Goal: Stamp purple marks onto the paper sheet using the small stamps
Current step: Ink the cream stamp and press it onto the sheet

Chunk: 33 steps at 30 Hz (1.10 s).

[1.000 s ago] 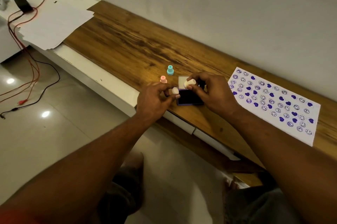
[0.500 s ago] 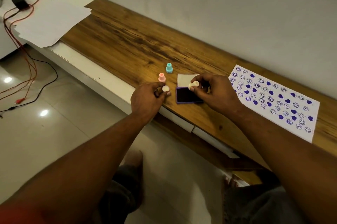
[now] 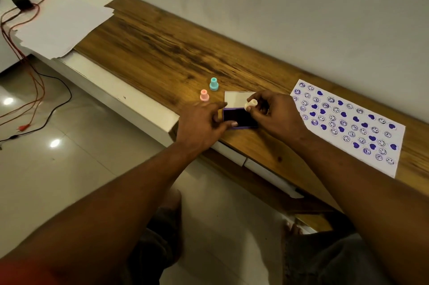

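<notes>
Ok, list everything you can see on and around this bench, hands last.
Paper sheet: one, white with purple smileys and hearts, right end of bench.
Ink pad: one, purple, open, between the hands.
Pink stamp: one, standing left of the pad.
Teal stamp: one, standing behind the pink one.
White stamp: one, over the pad.
Blank paper: stack, white, far left.
Cables: red and black, far left.
Bench: one, brown wood, along wall.
Left hand: fingers touching the pad.
Right hand: pinching the white stamp.
</notes>
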Available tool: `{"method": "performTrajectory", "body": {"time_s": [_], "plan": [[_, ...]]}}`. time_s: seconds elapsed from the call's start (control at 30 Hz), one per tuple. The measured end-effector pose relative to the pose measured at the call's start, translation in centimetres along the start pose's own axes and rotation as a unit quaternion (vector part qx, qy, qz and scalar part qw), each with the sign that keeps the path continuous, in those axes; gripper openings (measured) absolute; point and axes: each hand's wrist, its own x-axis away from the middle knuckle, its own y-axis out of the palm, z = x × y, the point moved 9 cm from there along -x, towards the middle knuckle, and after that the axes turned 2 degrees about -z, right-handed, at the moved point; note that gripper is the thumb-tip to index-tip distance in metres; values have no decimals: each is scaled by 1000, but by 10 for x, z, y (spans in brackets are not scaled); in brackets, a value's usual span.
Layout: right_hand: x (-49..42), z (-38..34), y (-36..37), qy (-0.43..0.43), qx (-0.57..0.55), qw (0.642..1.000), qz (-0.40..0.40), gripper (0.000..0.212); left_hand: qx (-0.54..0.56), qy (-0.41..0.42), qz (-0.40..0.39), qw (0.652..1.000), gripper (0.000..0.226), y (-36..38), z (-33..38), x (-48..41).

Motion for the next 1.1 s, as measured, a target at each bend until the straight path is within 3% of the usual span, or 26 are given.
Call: {"method": "performTrajectory", "body": {"time_s": [0.13,0.4,0.5,0.57,0.63,0.67,0.73,0.8,1.1], "plan": [[2,0,8,-6,8,1000,-26,24,-65,32,-31,997,80,15,16,-3],[5,-21,7,-38,73,995,-54,24,-74,-18,-52,996,76,21,9,-9],[0,-70,-37,-126,41,989,72,22,-56,-20,-43,997,74,19,9,-9],[5,-103,-75,-209,23,956,203,21,-52,-23,-52,997,74,21,8,-10],[10,-107,-84,-224,11,943,245,20,-48,-28,-56,997,76,22,7,-10],[9,-97,-71,-198,11,958,205,20,-46,-28,-54,997,76,22,6,-10],[7,-57,-11,-76,89,993,29,25,-47,-25,-45,998,76,21,6,-10],[17,-17,35,11,168,981,-97,32,-48,-25,-43,998,77,22,7,-11],[15,-17,38,-9,227,971,-71,31,-50,-43,-71,995,80,26,3,-11]]}}
